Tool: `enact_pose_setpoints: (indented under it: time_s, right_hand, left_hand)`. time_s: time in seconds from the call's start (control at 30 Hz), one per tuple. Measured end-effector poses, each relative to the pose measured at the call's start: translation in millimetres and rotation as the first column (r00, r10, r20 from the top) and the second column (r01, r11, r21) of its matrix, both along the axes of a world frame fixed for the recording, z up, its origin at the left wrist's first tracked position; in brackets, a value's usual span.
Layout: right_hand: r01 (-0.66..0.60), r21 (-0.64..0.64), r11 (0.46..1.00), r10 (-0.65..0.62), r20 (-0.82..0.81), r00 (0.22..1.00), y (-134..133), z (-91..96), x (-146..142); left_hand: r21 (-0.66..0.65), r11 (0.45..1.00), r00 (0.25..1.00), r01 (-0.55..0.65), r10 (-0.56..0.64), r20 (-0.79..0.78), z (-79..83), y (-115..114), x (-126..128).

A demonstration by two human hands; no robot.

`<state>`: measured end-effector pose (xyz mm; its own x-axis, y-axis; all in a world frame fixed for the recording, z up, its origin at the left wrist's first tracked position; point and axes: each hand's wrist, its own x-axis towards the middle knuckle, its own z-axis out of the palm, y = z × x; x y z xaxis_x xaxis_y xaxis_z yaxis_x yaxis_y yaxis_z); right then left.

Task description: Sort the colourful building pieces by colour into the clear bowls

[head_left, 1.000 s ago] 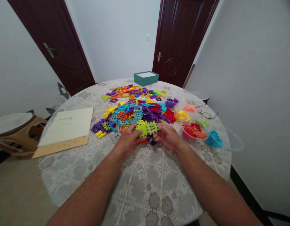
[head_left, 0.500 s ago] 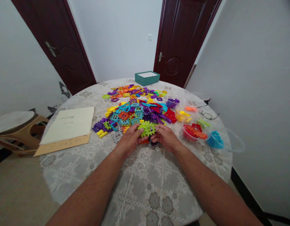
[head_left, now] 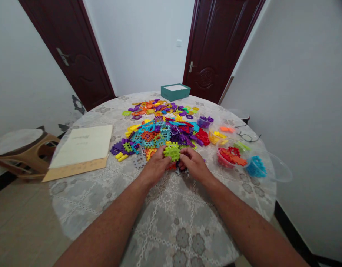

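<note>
Between my two hands, near the front of a colourful heap, is a lime-green interlocking plastic building block (head_left: 172, 152) with notched edges and window-like holes. My left hand (head_left: 156, 165) grips its left edge, thumb in front. At its right edge the fingers of my right hand (head_left: 195, 165) are pinched onto it. Whether it is one block or several joined, I cannot tell. Behind it lies the heap of blocks (head_left: 147, 136) in turquoise, orange, purple, red and yellow. A grey block (head_left: 139, 161) rests left of my left hand. Orange and dark pieces show partly beneath my hands.
Farther back is a second spread of blocks (head_left: 150, 111), with a teal box (head_left: 175, 93) behind it. Clear tubs (head_left: 231, 165) of sorted pieces and eyeglasses (head_left: 247, 138) are on the right. Paper sheets (head_left: 83, 144) lie left on the round table (head_left: 171, 222).
The lime-green block has turned in my hands and now looks narrower. My right hand's fingers have closed in around its right edge. The whole view has shifted slightly.
</note>
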<state>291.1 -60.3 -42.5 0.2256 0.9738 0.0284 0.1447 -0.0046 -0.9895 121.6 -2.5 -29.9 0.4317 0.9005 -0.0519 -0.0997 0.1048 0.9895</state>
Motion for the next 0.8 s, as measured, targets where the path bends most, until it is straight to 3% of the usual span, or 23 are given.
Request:
enact_pose_setpoints:
  time_s: [0.27, 0.57, 0.8]
  right_hand:
    - [-0.034, 0.099, 0.995, 0.019, 0.143, 0.989, -0.8, -6.6, 2.0]
    - [-0.058, 0.178, 0.982, 0.023, 0.19, 0.982, -3.5, -4.3, -1.0]
    - [-0.055, 0.156, 0.986, 0.039, 0.103, 0.994, -2.6, -2.0, -0.7]
  left_hand:
    - [0.235, 0.972, 0.969, 0.016, 0.043, -0.245, 7.3, -0.2, -7.1]
    - [0.31, 0.949, 0.96, 0.063, 0.027, -0.278, 3.8, 0.1, -5.7]
    - [0.261, 0.964, 0.98, 0.059, -0.007, -0.198, 5.9, -2.0, -3.7]
